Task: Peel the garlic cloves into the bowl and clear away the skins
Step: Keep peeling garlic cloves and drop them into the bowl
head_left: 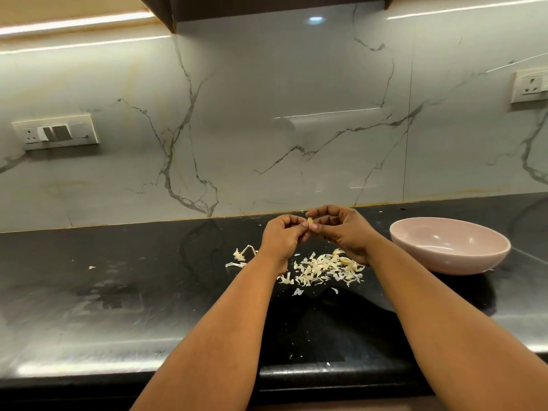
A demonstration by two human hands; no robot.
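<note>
A: What lies nearest, on this side of the grip?

B: Two bare forearms reach forward over the dark tabletop, converging toward the middle. Below the grip, nearer than it, a heap of pale garlic skins is scattered on the tabletop, with what looks like one clove at the heap's right end, under the right wrist. Left of the heap lies a stripped garlic stem with its root end.

A: And the grip itself?

B: The left hand and the right hand meet fingertip to fingertip above the tabletop. Both are curled, thumbs and forefingers pinching one small garlic clove between them. The right hand arches over from above, knuckles up; the left comes in from the side with its fingers folded.

A: Which way does that clove run?

B: Its long axis stands roughly upright, the pale tip showing above the fingers. Its lower end is hidden by the fingertips.

A: Any container?

B: A pink bowl sits on the tabletop to the right of the grip, apart from the right hand. The part of its inside that shows holds nothing I can make out; the near wall hides the bottom.

A: Beyond the grip?

B: A marble-patterned wall, with a switch plate far left and a socket far right.
</note>
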